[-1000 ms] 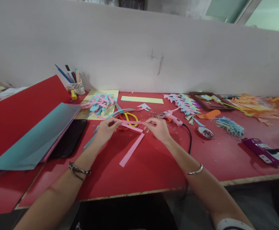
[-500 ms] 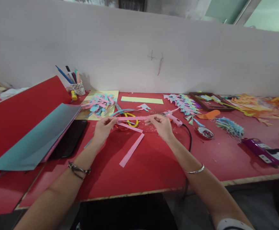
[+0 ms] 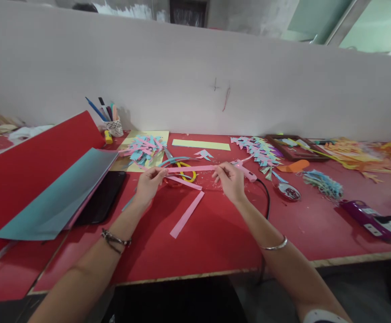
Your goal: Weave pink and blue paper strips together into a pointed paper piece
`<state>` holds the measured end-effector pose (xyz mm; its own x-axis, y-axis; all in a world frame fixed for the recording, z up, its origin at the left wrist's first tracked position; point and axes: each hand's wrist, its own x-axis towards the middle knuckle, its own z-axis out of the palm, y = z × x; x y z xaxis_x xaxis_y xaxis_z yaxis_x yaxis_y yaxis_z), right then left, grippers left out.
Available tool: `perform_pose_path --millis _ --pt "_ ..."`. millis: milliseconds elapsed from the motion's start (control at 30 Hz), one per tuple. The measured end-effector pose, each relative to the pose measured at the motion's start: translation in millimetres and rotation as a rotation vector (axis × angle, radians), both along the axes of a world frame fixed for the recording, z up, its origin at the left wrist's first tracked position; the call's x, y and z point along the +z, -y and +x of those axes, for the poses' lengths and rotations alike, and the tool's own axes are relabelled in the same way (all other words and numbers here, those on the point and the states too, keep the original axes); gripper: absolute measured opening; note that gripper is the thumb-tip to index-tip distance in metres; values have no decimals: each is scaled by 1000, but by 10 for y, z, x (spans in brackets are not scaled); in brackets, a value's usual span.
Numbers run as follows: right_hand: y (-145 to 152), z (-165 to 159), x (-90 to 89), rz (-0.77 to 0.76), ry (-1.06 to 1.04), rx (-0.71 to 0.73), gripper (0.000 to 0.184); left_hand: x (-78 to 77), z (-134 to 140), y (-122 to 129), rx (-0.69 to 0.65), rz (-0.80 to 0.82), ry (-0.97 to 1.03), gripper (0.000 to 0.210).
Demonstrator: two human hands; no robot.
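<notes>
A pink paper strip (image 3: pixel 191 168) is stretched level between my two hands, a little above the red table. My left hand (image 3: pixel 150 184) pinches its left end, and my right hand (image 3: pixel 229 179) pinches its right end between thumb and finger. Below the strip lie scissors with yellow handles (image 3: pixel 192 176), partly hidden by it. Two more pink strips lie on the table, one (image 3: pixel 188 214) slanting toward me and another (image 3: pixel 186 182) close by my left hand. A pink glue gun (image 3: pixel 247 172) with a black cord rests just beyond my right hand.
Pink and blue paper pieces (image 3: pixel 144 150) are heaped on a yellow sheet. Behind stand a pen cup (image 3: pixel 114 127) and a white partition (image 3: pixel 182 76). Leaning red board (image 3: pixel 41 175) and blue paper (image 3: pixel 61 197) occupy the left; a folded paper garland (image 3: pixel 258 150) and purple power strip (image 3: pixel 372 217) the right.
The view has shifted slightly, so everything sits a little lower and to the right. Both hands still hold the pink strip taut; nothing was let go.
</notes>
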<state>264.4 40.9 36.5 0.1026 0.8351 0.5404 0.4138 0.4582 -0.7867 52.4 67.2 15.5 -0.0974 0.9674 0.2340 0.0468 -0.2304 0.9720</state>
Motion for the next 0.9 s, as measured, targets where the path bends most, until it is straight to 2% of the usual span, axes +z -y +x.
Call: perform_pose_path --millis 133,300,367,433,467,533,567,633,700,733,800,900 --pt "-4 18 67 -21 8 31 27 54 1 37 -14 25 -5 15" --pt "80 64 149 -161 -76 109 28 210 -41 75 -50 53 -74 15" --pt "161 105 121 -246 -91 113 30 302 -107 98 -142 75 -238 16" --pt "260 157 55 -378 -32 128 32 393 -205 148 -251 97 -520 16" --pt "309 185 18 -454 33 138 32 431 -256 190 -274 89 -678 15" --pt "389 228 -36 -556 232 120 30 472 -337 313 -227 39 -950 17" --pt "414 238 -45 -561 356 71 27 470 -356 395 -203 29 -1038 20" --pt "422 211 -19 -505 606 -83 21 416 -338 587 -257 92 -1107 26" --pt "370 108 48 -430 801 -196 18 310 -254 788 -438 177 -1090 31" --pt "322 27 85 -410 868 -199 19 248 -199 879 -535 208 -1088 36" --pt "197 -174 139 -360 980 -67 21 127 -91 1018 -670 246 -1136 47" --pt "-15 -472 148 -378 1092 51 26 7 -1 1095 -689 237 -1225 49"
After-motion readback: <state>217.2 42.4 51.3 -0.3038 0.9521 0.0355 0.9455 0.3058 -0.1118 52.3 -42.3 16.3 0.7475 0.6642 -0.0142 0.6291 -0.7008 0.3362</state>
